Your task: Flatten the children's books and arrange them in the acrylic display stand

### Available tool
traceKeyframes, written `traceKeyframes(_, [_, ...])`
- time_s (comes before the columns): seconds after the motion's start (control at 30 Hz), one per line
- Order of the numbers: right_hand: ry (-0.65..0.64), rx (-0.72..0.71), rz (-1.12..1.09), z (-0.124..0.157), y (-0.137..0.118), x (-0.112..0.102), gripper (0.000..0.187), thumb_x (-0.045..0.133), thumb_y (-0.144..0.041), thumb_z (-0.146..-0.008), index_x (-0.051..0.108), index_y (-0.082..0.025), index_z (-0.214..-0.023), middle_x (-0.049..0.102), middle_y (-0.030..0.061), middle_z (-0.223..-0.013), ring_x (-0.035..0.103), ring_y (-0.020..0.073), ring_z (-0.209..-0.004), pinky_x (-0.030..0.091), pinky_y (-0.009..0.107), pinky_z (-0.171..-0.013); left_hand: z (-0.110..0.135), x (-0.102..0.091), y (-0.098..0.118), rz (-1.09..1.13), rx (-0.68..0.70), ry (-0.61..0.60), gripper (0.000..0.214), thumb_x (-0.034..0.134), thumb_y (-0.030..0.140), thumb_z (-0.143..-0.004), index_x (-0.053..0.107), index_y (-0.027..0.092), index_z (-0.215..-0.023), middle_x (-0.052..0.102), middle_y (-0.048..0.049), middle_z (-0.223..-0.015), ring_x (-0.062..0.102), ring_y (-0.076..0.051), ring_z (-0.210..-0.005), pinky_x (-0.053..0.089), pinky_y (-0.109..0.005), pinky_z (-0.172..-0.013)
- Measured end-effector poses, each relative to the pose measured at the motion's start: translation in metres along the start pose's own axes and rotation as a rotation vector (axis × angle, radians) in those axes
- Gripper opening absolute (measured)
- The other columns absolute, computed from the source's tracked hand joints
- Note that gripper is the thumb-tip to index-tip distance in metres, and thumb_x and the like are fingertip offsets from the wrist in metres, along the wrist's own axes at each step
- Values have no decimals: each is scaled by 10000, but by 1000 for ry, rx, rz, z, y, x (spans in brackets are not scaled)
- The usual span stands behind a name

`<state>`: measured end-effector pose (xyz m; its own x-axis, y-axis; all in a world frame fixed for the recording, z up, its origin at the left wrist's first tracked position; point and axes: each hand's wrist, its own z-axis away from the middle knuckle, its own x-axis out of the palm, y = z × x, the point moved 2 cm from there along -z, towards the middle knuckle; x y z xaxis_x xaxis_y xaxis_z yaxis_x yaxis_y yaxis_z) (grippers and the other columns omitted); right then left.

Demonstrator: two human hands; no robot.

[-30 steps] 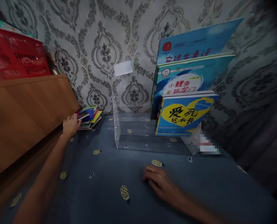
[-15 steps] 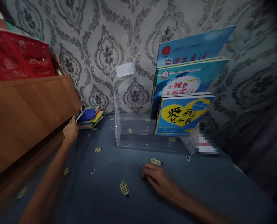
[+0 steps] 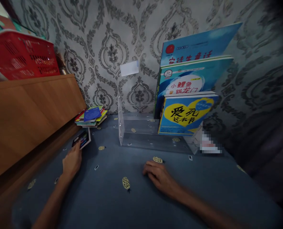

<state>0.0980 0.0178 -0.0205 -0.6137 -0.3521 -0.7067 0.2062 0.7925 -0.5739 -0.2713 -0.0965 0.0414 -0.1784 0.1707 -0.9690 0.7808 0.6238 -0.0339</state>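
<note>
My left hand point(image 3: 72, 160) is closed on the near edge of a thin book with a dark cover point(image 3: 81, 138), tilted just above the bed-like blue surface. Behind it lies a stack of books point(image 3: 92, 115), a blue one on top. My right hand point(image 3: 158, 176) rests on the blue cloth point(image 3: 108, 197), fingers loosely curled, a gap between thumb and fingers, holding nothing. Beyond it stands a clear tiered book rack point(image 3: 134, 140). On its right side, several books lean upright in tiers; the front one is a blue book with a yellow heart point(image 3: 188, 116).
A wooden cabinet point(image 3: 34, 111) borders the left side, with a red basket point(image 3: 22, 57) on top. Patterned wallpaper point(image 3: 113, 51) rises behind the rack. A white label point(image 3: 129, 68) sits above the rack's left part. A pixelated patch point(image 3: 209, 144) lies right of the rack.
My left hand has drawn the dark book off the stack and toward me. The blue book on top of the stack now shows fully. My right hand stays in place on the cloth.
</note>
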Motion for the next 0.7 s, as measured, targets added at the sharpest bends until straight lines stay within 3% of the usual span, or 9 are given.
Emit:
traceKeyframes(0.07, [-8,-1,-5,0,-1,-1,282,446,-5,-849,651,-197,-829,671,48,-832,633,184,-792,493,304,-753,23,-1,12,-77,148,-32,452,409,255,-1010,525,275,-1447,577,-124,-1484,585,-310,-1309,499,-431,-995])
traceKeyframes(0.13, [-11,0,-3,-1,-2,-1,283,446,-5,-852,655,-196,-836,678,54,-845,639,190,-805,493,306,-755,40,-4,27,-107,278,-120,422,525,388,-984,596,268,-1382,608,-131,-1446,587,-347,-1288,483,-476,-1009])
traceKeyframes(0.23, [-17,-4,13,0,-3,-2,285,448,-4,-852,659,-194,-831,679,55,-846,642,195,-808,492,308,-757,42,-9,43,23,381,-227,406,503,543,-980,671,309,-1267,686,-93,-1334,635,-308,-1213,515,-389,-926])
traceKeyframes(0.3, [-19,-5,25,0,-4,-2,287,451,-1,-849,663,-192,-834,677,53,-846,642,194,-803,492,307,-759,27,-10,43,112,363,-242,421,388,533,-1026,660,329,-1274,718,-63,-1266,679,-256,-1119,518,-339,-891])
traceKeyframes(0.33, [-18,-6,29,0,-3,-1,287,453,2,-846,665,-191,-836,677,53,-849,643,193,-804,492,308,-764,17,-8,40,104,327,-194,434,369,506,-1034,646,300,-1297,702,-79,-1290,665,-256,-1140,515,-342,-910])
traceKeyframes(0.43, [-3,-15,39,0,-2,1,287,463,15,-834,664,-189,-829,673,50,-846,640,192,-811,492,310,-779,-12,2,28,-20,190,-123,464,410,402,-1014,573,178,-1386,563,-176,-1464,571,-307,-1287,506,-406,-972])
traceKeyframes(0.5, [2,-27,48,0,-2,2,281,476,20,-824,661,-191,-817,662,44,-826,630,191,-800,491,308,-775,-21,10,24,-25,183,-148,469,381,381,-1019,571,161,-1388,619,-171,-1392,612,-285,-1228,512,-386,-967])
traceKeyframes(0.6, [9,-21,51,1,-4,2,278,478,18,-830,661,-191,-823,648,42,-820,618,189,-792,488,307,-774,-16,14,24,-29,220,-174,482,369,424,-1020,603,166,-1352,685,-145,-1257,647,-276,-1148,511,-361,-951])
traceKeyframes(0.7, [78,19,25,1,-7,-3,272,460,-20,-887,672,-186,-926,653,62,-897,625,199,-856,491,323,-808,5,6,32,-45,285,-194,486,408,502,-1005,639,194,-1301,696,-126,-1200,648,-285,-1135,507,-342,-918])
